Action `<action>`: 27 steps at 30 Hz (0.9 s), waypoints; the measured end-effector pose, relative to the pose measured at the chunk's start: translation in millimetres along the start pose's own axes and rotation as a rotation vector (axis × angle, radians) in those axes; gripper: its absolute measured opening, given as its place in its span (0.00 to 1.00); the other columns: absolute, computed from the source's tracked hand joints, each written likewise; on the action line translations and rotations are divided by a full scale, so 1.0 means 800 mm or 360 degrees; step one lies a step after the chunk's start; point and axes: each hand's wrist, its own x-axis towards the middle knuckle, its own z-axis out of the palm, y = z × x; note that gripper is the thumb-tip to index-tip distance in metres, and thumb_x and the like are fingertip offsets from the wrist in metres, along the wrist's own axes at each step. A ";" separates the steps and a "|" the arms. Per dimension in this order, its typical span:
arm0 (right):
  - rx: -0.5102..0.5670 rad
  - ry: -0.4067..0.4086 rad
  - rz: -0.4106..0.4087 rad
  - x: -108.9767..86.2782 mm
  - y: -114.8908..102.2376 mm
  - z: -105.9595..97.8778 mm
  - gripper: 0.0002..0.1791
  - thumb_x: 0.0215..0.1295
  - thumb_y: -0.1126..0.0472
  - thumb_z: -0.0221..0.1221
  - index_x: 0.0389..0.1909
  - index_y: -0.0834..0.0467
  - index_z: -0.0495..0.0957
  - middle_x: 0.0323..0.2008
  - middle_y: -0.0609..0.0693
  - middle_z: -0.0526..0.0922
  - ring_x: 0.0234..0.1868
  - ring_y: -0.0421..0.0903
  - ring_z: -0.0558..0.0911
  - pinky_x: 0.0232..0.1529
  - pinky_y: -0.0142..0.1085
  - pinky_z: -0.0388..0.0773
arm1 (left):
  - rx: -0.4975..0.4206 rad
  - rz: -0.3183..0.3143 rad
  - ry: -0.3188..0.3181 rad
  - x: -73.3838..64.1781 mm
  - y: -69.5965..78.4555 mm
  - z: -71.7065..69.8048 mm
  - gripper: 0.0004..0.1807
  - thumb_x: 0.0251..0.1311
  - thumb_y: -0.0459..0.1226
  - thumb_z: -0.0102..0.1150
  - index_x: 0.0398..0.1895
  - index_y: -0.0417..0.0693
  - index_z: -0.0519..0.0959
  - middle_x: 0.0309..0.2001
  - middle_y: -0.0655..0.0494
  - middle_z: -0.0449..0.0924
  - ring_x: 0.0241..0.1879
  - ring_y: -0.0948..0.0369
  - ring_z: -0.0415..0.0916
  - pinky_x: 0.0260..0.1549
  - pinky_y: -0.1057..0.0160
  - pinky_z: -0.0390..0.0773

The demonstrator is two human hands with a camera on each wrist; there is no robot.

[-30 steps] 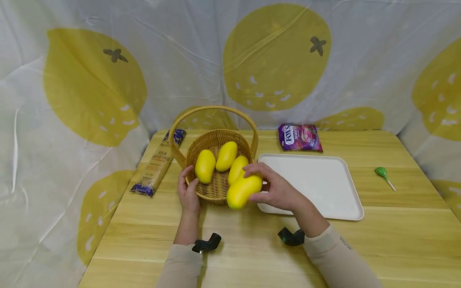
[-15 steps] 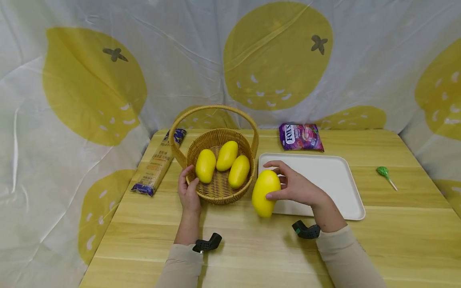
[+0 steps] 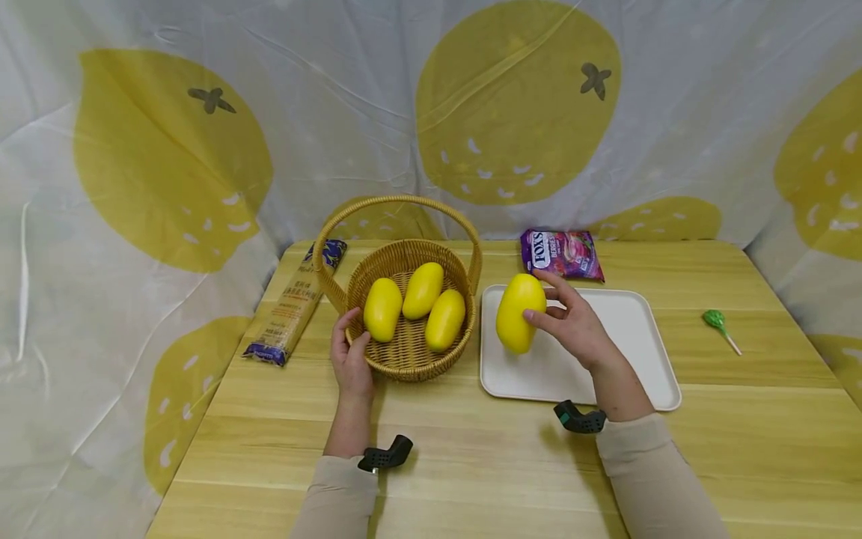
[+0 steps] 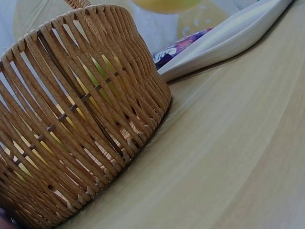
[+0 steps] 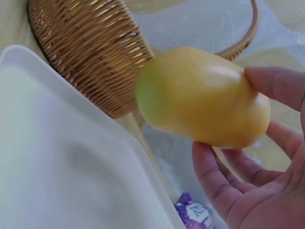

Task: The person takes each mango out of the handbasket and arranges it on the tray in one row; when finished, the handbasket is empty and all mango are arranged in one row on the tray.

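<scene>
My right hand pinches a yellow mango between thumb and fingers, above the left part of a white rectangular tray. The right wrist view shows this mango tilted, with a greenish end, apart from the tray surface. At the near left side of a round wicker basket, my left hand grips the rim, thumb and fingers about its edge. Inside the basket lie three more yellow mangoes. In the left wrist view the basket wall hides most of its contents, and hardly any of that hand shows.
Left of the basket lies a long spaghetti packet. A purple Fox's candy bag is behind the tray. Off to the right, a green lollipop rests on the wooden table. The basket's tall handle arches upward.
My right hand has carried the mango rightward out from over the basket, then up and away from me to over the tray. The left hand has stayed on the basket rim.
</scene>
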 end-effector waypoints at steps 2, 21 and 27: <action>0.0012 0.0041 0.0029 0.003 0.002 0.004 0.40 0.69 0.57 0.64 0.79 0.46 0.58 0.69 0.65 0.69 0.60 0.60 0.80 0.65 0.49 0.77 | -0.0007 0.0010 -0.0001 0.000 0.000 0.000 0.24 0.61 0.22 0.45 0.63 0.30 0.70 0.70 0.41 0.66 0.77 0.55 0.53 0.78 0.51 0.47; 0.0133 0.0126 0.0346 0.020 0.021 0.034 0.38 0.72 0.53 0.62 0.79 0.49 0.59 0.68 0.69 0.68 0.40 0.48 0.88 0.48 0.44 0.85 | -0.0024 0.0035 0.0007 0.002 -0.002 0.000 0.23 0.61 0.22 0.46 0.61 0.31 0.73 0.67 0.40 0.68 0.76 0.55 0.55 0.77 0.52 0.47; 0.0119 0.0127 0.0355 0.022 0.027 0.041 0.34 0.73 0.54 0.60 0.77 0.52 0.63 0.68 0.69 0.71 0.47 0.53 0.86 0.47 0.40 0.86 | -0.0028 0.0035 -0.0005 0.001 -0.001 -0.001 0.23 0.60 0.22 0.46 0.61 0.33 0.73 0.68 0.41 0.67 0.77 0.53 0.53 0.77 0.51 0.47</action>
